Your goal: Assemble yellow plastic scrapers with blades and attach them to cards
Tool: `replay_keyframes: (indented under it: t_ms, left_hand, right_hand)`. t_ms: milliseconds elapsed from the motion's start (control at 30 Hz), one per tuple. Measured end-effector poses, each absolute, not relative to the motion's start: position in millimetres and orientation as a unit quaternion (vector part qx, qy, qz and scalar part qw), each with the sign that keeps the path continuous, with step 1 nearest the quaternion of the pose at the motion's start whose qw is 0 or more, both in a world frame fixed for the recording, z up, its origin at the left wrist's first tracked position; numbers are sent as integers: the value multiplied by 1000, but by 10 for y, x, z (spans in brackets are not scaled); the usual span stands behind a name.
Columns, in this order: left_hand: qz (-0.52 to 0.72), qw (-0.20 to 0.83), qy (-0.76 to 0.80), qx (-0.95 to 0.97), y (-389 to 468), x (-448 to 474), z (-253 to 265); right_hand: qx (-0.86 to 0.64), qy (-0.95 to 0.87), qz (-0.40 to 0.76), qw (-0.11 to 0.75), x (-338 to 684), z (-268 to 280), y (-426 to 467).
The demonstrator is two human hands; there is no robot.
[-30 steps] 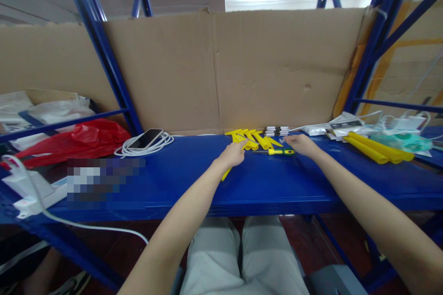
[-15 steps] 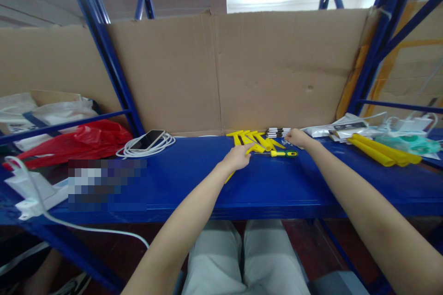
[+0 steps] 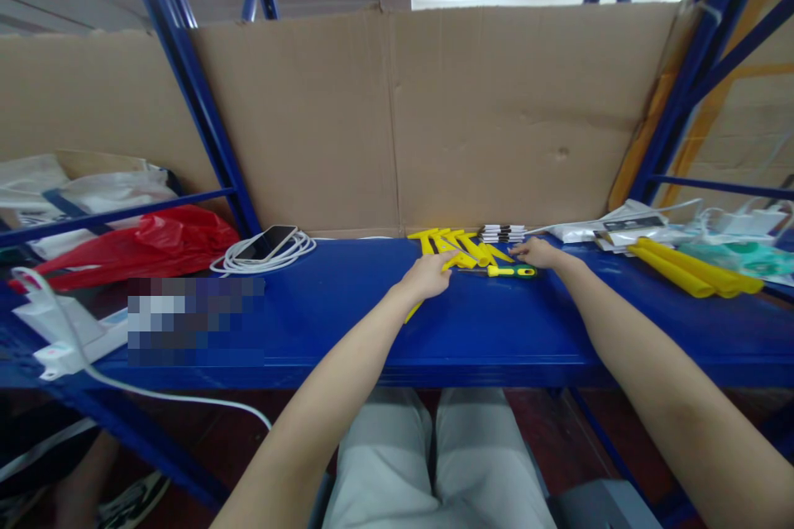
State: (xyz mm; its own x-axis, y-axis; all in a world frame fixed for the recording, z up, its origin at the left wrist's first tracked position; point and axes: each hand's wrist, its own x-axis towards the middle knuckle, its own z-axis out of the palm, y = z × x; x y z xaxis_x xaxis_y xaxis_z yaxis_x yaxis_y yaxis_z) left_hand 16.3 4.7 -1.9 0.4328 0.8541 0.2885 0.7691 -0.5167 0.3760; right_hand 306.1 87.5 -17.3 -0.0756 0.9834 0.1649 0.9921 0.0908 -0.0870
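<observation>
My left hand [image 3: 427, 275] is closed around a yellow plastic piece [image 3: 413, 313], whose thin end sticks out below the palm. Behind it lie several similar yellow T-shaped plastic pieces [image 3: 475, 250] in a loose row. A screwdriver [image 3: 512, 271] with a yellow and green handle rests flat on the table between my hands, its shaft toward the left hand. My right hand [image 3: 538, 253] is low over the table just beyond the screwdriver's handle, fingertips pinched together; what is between them is too small to make out. Behind those fingers is a stack of small white-and-black items [image 3: 502, 233].
Yellow tubes [image 3: 688, 264] and white packets [image 3: 633, 225] lie at the right. A phone [image 3: 268, 244] on a coiled white cable [image 3: 298, 254] and a red plastic bag [image 3: 149, 244] are at the left. A cardboard panel [image 3: 298, 124] stands behind the blue table [image 3: 328, 297].
My right hand has come slightly lower and toward me, near the screwdriver's handle. The left hand still grips the yellow piece. The view has shifted a little.
</observation>
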Motion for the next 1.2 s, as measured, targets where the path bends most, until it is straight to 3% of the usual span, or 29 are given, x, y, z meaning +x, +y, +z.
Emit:
replay_keyframes:
  t_ms: [300,567,933,1033,1200]
  left_hand:
    - [221,94,484,842,19,172,-2]
    - [199,73,492,844,19,178,2]
    - [190,50,497,845,-4,187,16]
    - [185,37,501,845,-2,189,10]
    - [178,27,499,848,14,199,-7]
  right_hand:
    - [-665,-744,-18,66,3039,-124,809]
    - [-604,-790,0,103,3067,-122,788]
    - [-685,-714,52,132,2961,-102,699]
    - [-687,-706,33,169,2969,-80,684]
    - [-586,-750,41,302,2788,25,630]
